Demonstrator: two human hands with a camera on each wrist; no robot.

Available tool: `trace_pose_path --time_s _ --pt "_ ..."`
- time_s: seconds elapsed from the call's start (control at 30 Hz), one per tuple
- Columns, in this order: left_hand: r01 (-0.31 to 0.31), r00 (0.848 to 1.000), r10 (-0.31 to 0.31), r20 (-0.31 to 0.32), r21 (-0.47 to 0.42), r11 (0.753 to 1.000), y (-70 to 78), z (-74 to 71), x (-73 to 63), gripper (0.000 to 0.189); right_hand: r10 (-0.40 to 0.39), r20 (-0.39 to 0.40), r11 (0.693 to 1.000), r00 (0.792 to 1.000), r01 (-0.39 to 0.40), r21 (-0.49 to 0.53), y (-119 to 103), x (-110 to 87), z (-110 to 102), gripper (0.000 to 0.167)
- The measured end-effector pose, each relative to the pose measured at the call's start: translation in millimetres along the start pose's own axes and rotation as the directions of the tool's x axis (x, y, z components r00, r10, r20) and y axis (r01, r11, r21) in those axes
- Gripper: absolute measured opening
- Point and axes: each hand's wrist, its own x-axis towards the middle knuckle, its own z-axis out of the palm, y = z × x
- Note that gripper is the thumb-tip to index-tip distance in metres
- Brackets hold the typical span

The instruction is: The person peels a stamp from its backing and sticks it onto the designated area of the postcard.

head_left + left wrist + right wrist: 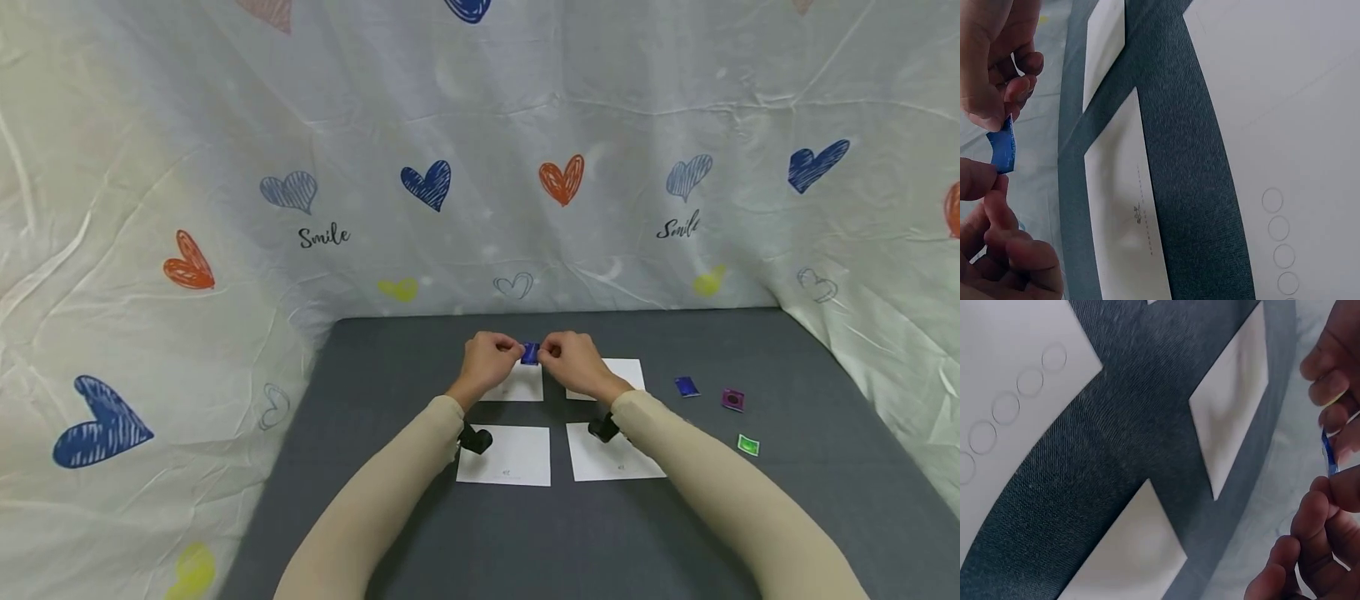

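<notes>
A small shiny blue packet [530, 353] hangs between my two hands over the far sheets. My left hand [486, 362] pinches one end between thumb and fingertips, while my right hand [573, 360] pinches the opposite end. Up close in the left wrist view, the blue packet [1004, 150] looks bent, with pale lettering along one edge. From the right wrist view only a thin side of the packet [1329, 455] shows between the fingers. Beneath my hands lie a far left white sheet [525, 387] and a far right white sheet [628, 372], both partly covered.
Nearer me on the dark grey table [495, 533] lie two more white sheets, a left one [517, 458] and a right one [615, 461]. To the right are another blue packet [686, 387], a purple packet [733, 400] and a green packet [748, 445]. A heart-print cloth [495, 233] hangs behind.
</notes>
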Motion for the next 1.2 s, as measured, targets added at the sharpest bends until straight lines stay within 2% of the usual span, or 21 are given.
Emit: trace_pose_path --time_s 0.37,0.47,0.67,0.73,0.83,0.9,0.97,1.07,1.1,1.13,1.2 --pt "0.107 0.994 -0.108 0.002 0.101 0.989 -6.8 11.3 11.5 0.017 0.078 0.095 0.997 0.992 -0.081 0.022 14.2 9.0 9.3 0.02" --pt "0.133 0.991 -0.134 0.007 0.118 0.984 -14.8 16.0 18.2 0.017 0.092 0.113 0.995 0.989 -0.095 0.025 16.0 10.0 11.9 0.02" --pt "0.17 0.984 -0.177 0.032 0.145 0.975 -60.5 40.6 53.6 0.016 0.124 0.137 0.991 0.983 -0.13 0.034 20.6 13.2 15.0 0.021" --pt "0.177 0.982 -0.185 0.034 0.159 0.971 -71.7 47.2 62.5 0.016 0.127 0.147 0.991 0.981 -0.133 0.034 29.6 18.0 19.9 0.022" --pt "0.197 0.979 -0.204 0.024 0.171 0.966 -73.0 50.2 65.9 0.016 0.129 0.158 0.99 0.979 -0.136 0.034 54.2 30.0 32.6 0.022" --pt "0.21 0.976 -0.217 0.018 0.173 0.962 -61.4 45.6 59.5 0.015 0.138 0.171 0.989 0.976 -0.145 0.028 67.1 37.7 39.6 0.023" --pt "0.217 0.975 -0.224 0.018 0.184 0.959 -59.8 45.5 60.8 0.016 0.158 0.171 0.986 0.972 -0.164 0.018 66.3 39.0 39.7 0.022" --pt "0.22 0.973 -0.23 0.023 0.208 0.953 -63.9 47.4 66.0 0.016 0.188 0.18 0.982 0.965 -0.19 -0.004 68.3 43.6 42.6 0.022" --pt "0.218 0.974 -0.228 0.021 0.215 0.952 -72.2 51.8 72.5 0.016 0.189 0.174 0.982 0.966 -0.191 -0.006 74.9 46.9 47.2 0.022" --pt "0.22 0.972 -0.231 0.027 0.227 0.949 -73.7 52.5 74.5 0.017 0.2 0.176 0.979 0.964 -0.201 -0.009 75.3 47.8 47.4 0.022" --pt "0.222 0.972 -0.234 0.027 0.233 0.947 -73.7 52.7 74.9 0.016 0.208 0.186 0.978 0.96 -0.21 -0.013 90.7 56.1 56.2 0.021"
